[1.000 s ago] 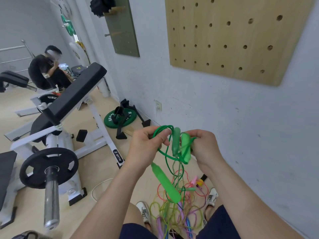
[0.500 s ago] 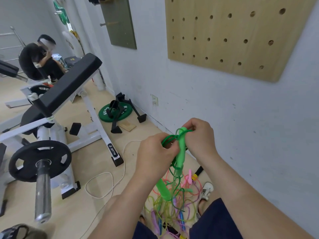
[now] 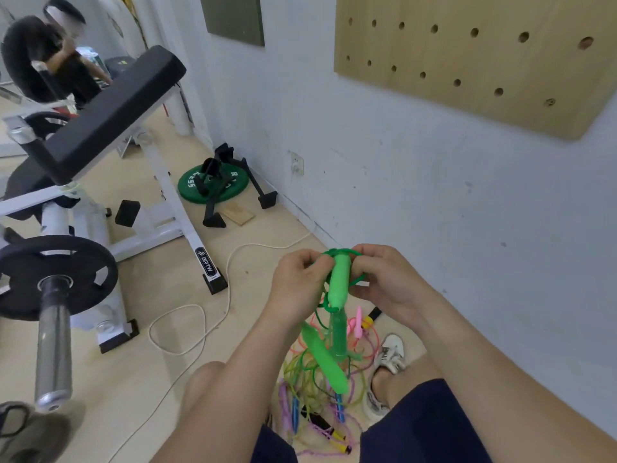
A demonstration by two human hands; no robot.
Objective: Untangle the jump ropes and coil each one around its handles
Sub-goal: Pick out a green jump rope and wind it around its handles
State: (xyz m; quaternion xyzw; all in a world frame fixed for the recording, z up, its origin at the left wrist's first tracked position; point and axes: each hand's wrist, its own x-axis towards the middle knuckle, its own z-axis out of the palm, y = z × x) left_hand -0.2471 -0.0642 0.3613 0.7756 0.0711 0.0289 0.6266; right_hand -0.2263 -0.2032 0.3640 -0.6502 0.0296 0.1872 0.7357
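Head view: left hand (image 3: pixel 297 285) and right hand (image 3: pixel 384 282) are both closed on the green handle (image 3: pixel 338 284), held upright so the green cord (image 3: pixel 340 252) can loop over its top. A second green handle (image 3: pixel 325 360) dangles below. The remaining tangled ropes (image 3: pixel 314 389) lie on the floor (image 3: pixel 160 379) between the feet. A weight bench (image 3: pixel 110 105) stands well apart.

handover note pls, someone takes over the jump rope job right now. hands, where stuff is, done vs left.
Left hand: pinching green cord beside the upright green handle.
Right hand: closed on the same handle and on the cord loops at its top.
A second green handle hangs below, tilted, with a paler one behind it; which rope each belongs to is unclear.
Pile of tangled ropes (pink, yellow, purple, blue) lies on the floor between the feet.
Done: green rope partly lifted out, no coil finished.
Left: free it, coil it, then sort and coil the pile.
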